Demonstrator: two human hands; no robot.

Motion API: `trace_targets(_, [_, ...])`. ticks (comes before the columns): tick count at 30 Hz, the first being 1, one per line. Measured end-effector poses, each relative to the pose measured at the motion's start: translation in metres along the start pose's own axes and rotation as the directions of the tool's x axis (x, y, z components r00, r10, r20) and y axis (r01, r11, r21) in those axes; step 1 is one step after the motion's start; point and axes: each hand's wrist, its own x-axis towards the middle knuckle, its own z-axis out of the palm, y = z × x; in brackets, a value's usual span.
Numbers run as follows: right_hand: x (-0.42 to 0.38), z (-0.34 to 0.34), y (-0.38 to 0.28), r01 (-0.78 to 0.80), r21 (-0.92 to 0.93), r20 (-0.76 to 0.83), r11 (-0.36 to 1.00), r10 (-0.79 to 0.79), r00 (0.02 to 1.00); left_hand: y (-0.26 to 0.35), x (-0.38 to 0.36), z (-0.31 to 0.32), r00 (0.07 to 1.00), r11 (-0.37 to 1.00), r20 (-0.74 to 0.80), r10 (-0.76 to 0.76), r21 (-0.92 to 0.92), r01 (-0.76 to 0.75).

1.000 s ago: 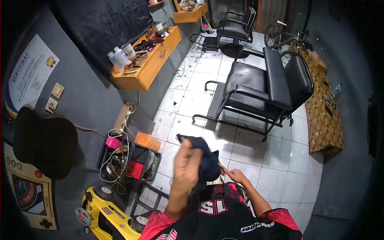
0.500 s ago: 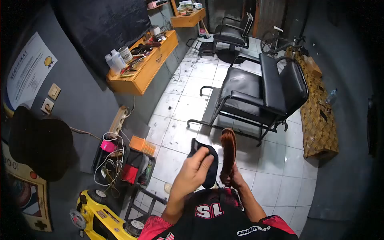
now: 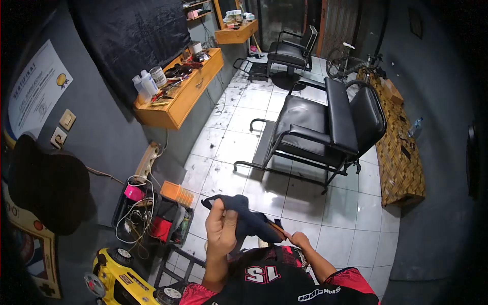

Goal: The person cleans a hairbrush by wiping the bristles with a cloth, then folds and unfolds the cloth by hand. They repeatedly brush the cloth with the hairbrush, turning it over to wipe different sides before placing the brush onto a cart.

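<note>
My left hand (image 3: 221, 231) is raised in front of my chest, its fingers and thumb pinched on one end of a dark navy cloth item (image 3: 243, 216). The cloth stretches down and to the right from that pinch; I cannot make out just what it is. My right hand (image 3: 299, 240), lower and to the right, is closed on the wooden handle of a brown bristle brush (image 3: 277, 227). The brush head lies at the cloth's lower right end, mostly hidden by the fabric.
A black padded barber chair (image 3: 305, 119) stands ahead. On the left are a wooden shelf (image 3: 188, 94) with bottles and tools, a cart of cables (image 3: 140, 216) and a yellow toy car (image 3: 124, 279). A woven bench (image 3: 399, 162) lines the right wall. Hair clippings dot the tiled floor (image 3: 216, 175).
My left hand has moved left, drawing the cloth out sideways. The brush, upright before, has tipped down to the left against the cloth. My view has shifted slightly.
</note>
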Motion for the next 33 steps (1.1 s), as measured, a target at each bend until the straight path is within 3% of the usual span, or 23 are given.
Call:
trace_targets(2, [-0.004, -0.029, -0.021, 0.065, 0.096, 0.026, 0.993, -0.068, 0.997, -0.001, 0.004, -0.002, 0.997, 0.993, 0.059, -0.045, 0.114, 0.038])
trace_targets(3, [-0.017, -0.05, -0.043, 0.019, 0.395, 0.093, 0.919, -0.061, 0.994, -0.007, 0.004, -0.008, 0.991, 0.988, 0.113, -0.074, 0.146, 0.057])
trace_targets(5, [-0.047, -0.099, -0.094, -0.133, 0.803, 0.256, 0.581, -0.136, 0.957, -0.008, 0.006, -0.007, 0.971, 0.967, 0.21, -0.115, 0.245, 0.061])
trace_targets(6, [-0.067, -0.119, -0.12, -0.206, 0.934, 0.289, 0.293, -0.276, 0.917, -0.007, 0.004, -0.006, 0.951, 0.949, 0.24, -0.197, 0.29, 0.124])
trace_targets(8, [-0.082, -0.139, -0.133, -0.404, 0.915, 0.327, -0.003, -0.582, 0.744, 0.001, 0.006, 0.004, 0.919, 0.946, 0.321, -0.229, 0.295, 0.132])
trace_targets(10, [-0.101, -0.153, -0.158, -0.143, 0.983, 0.186, 0.119, -0.593, 0.783, -0.005, 0.004, 0.004, 0.876, 0.944, 0.415, -0.245, 0.308, 0.118])
trace_targets(12, [-0.094, -0.144, -0.159, 0.076, 0.99, 0.032, 0.12, -0.709, 0.704, 0.002, 0.006, 0.002, 0.812, 0.922, 0.496, -0.308, 0.365, 0.127])
trace_targets(14, [-0.089, -0.153, -0.162, -0.042, 0.955, 0.249, 0.293, -0.721, 0.646, -0.002, 0.0, -0.006, 0.815, 0.938, 0.499, -0.297, 0.311, 0.151])
trace_targets(15, [-0.081, -0.145, -0.158, -0.024, 0.9, 0.33, 0.436, -0.644, 0.69, -0.004, -0.003, -0.009, 0.817, 0.945, 0.498, -0.292, 0.283, 0.165])
trace_targets(16, [-0.064, -0.127, -0.145, -0.017, 0.822, 0.399, 0.57, -0.554, 0.731, 0.0, -0.003, -0.008, 0.869, 0.974, 0.466, -0.166, 0.215, 0.07])
trace_targets(17, [-0.043, -0.106, -0.13, -0.017, 0.724, 0.45, 0.69, -0.454, 0.769, 0.002, -0.007, -0.01, 0.908, 0.992, 0.407, -0.104, 0.108, 0.066])
trace_targets(18, [-0.014, -0.071, -0.099, 0.093, 0.458, 0.4, 0.884, -0.298, 0.867, 0.004, -0.012, -0.012, 0.94, 0.999, 0.338, -0.048, 0.004, 0.049])
trace_targets(19, [0.019, -0.03, -0.06, 0.253, -0.025, 0.296, 0.967, -0.235, 0.926, 0.011, -0.016, -0.014, 0.957, 0.993, 0.281, -0.07, -0.072, 0.094])
trace_targets(20, [0.02, -0.007, -0.032, 0.21, -0.129, 0.163, 0.969, -0.188, 0.969, 0.015, -0.02, -0.025, 0.948, 0.987, 0.287, -0.135, -0.049, 0.156])
trace_targets(21, [0.018, 0.007, -0.011, 0.15, -0.223, 0.021, 0.963, -0.149, 0.989, 0.017, -0.019, -0.025, 0.968, 0.998, 0.248, -0.035, -0.05, 0.049])
trace_targets(22, [0.013, 0.014, 0.004, 0.085, -0.195, 0.014, 0.977, -0.084, 0.996, 0.019, -0.018, -0.024, 0.975, 0.997, 0.21, 0.068, -0.049, -0.059])
trace_targets(25, [0.012, 0.006, 0.002, 0.023, -0.067, 0.067, 0.998, -0.019, 0.998, 0.022, -0.021, -0.026, 0.99, 0.996, 0.139, -0.025, -0.084, 0.037])
trace_targets(26, [0.012, -0.002, -0.001, 0.019, -0.016, 0.097, 1.0, -0.017, 0.995, 0.019, -0.02, -0.027, 0.976, 0.995, 0.203, -0.078, -0.043, 0.088])
trace_targets(27, [-0.008, -0.032, -0.029, -0.023, 0.238, 0.201, 0.971, -0.027, 0.979, 0.014, -0.017, -0.029, 0.956, 0.991, 0.263, -0.132, 0.0, 0.136])
trace_targets(29, [-0.036, -0.075, -0.078, 0.011, 0.633, 0.227, 0.774, -0.199, 0.953, 0.023, -0.008, -0.023, 0.89, 0.958, 0.36, -0.279, 0.164, 0.234])
trace_targets(30, [-0.045, -0.094, -0.096, -0.005, 0.771, 0.278, 0.637, -0.329, 0.903, 0.021, -0.003, -0.019, 0.862, 0.952, 0.437, -0.257, 0.266, 0.149])
trace_targets(32, [-0.08, -0.14, -0.127, 0.026, 0.935, 0.19, 0.353, -0.563, 0.804, 0.016, 0.001, -0.013, 0.786, 0.902, 0.516, -0.341, 0.415, 0.119])
trace_targets(33, [-0.097, -0.148, -0.144, -0.01, 0.975, 0.135, 0.221, -0.559, 0.818, 0.015, 0.002, -0.008, 0.763, 0.895, 0.535, -0.361, 0.43, 0.122])
